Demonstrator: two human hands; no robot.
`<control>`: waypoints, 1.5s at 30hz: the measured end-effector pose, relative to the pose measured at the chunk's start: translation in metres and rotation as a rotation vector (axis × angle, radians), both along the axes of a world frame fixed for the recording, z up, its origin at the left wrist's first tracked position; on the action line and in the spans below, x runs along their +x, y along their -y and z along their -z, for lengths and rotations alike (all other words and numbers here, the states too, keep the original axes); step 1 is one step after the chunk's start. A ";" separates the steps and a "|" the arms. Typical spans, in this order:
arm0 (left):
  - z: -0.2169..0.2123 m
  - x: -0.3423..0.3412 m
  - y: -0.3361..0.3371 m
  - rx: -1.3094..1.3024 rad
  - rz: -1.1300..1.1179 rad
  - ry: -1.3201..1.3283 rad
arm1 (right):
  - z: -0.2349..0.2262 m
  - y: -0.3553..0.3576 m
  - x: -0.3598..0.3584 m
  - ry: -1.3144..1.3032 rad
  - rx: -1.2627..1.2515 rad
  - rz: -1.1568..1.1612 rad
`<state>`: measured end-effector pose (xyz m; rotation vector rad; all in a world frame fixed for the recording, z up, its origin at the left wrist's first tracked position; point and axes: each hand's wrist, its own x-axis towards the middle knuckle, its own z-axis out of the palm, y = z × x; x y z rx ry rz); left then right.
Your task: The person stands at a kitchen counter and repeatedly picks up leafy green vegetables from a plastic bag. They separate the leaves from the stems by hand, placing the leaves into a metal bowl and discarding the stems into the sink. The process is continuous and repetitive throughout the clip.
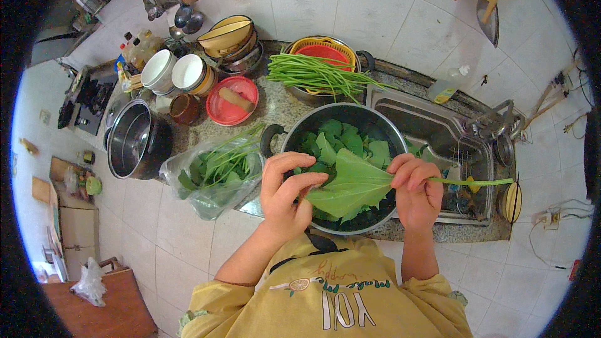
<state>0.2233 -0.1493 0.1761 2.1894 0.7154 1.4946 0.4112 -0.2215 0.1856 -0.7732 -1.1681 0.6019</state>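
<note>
Leaf [354, 181], large, green, one, above dark pot [354, 113]: right fingers [412, 170] pinching its stalk [491, 183]; left fingers [289, 163] at blade edge, grip unclear. Apparent step: destemming; next move calls for clean snap.

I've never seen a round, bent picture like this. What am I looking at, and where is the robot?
There is no robot here, just a person's two bare hands. The one picture comes from a wide fisheye camera on the person's head, looking down, so straight edges bend near the rim. The right hand pinches a large green leaf where it meets its stalk; the left hand is at its other side. Below is a dark pot of leaves. On the speckled counter are a clear plastic bag of greens and a red dish, with a metal sink to the right.
</note>
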 end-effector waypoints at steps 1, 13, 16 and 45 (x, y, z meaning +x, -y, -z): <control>0.000 0.000 0.000 0.000 -0.005 0.008 | 0.000 0.000 0.001 -0.002 0.005 -0.002; -0.012 0.003 -0.003 -0.447 0.607 -0.060 | 0.007 0.002 -0.003 0.074 -0.048 0.032; -0.017 0.018 0.011 -0.470 0.381 -0.114 | 0.009 0.002 -0.009 0.055 -0.069 0.020; -0.014 0.035 0.006 -0.216 0.180 -0.141 | 0.010 0.001 -0.020 0.113 -0.408 0.177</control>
